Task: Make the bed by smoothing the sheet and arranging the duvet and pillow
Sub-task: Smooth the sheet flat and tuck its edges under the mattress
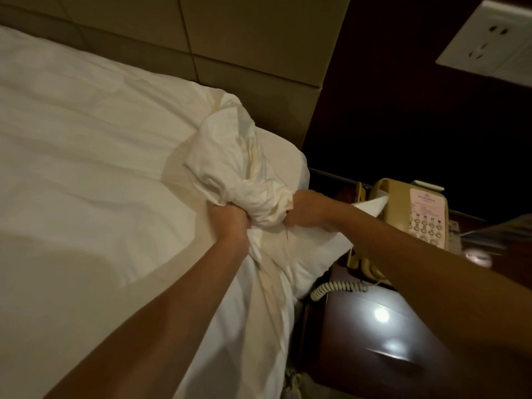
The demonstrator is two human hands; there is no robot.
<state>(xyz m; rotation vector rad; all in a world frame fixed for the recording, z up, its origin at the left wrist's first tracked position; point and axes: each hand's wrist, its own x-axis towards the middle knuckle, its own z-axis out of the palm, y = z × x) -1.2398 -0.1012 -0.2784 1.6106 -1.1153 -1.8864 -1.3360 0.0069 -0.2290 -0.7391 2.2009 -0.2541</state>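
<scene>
**Head view, bed corner beside the headboard (244,38).** The left hand (229,218) and the right hand (306,208) are both gripping, with fingers curled tight, the lower end of a bunch of white bedding (230,156). The bunch is standing in a crumpled mound on the bed's near corner. Whether it is a duvet corner or a pillow in its case cannot be told. The hands are lying close together, the left on the bed side and the right toward the table (388,341). There a beige telephone (414,211) is sitting with its coiled cord (336,287) hanging over the edge. A tail of the same cloth is trailing down from the grip along the bed's side. The white sheet (86,139) is covering the mattress to the left and showing shallow creases.

**Handling, as a judgement:** the cloth is looking light, soft and limp, so it is likely to sag wherever it is unsupported. It is not fragile and is giving bare fingers good friction. Taking hold at two well-separated points along a hem or at the corners, rather than in one wad, is likely to let it spread flat. The telephone near the right forearm is risking a knock
</scene>
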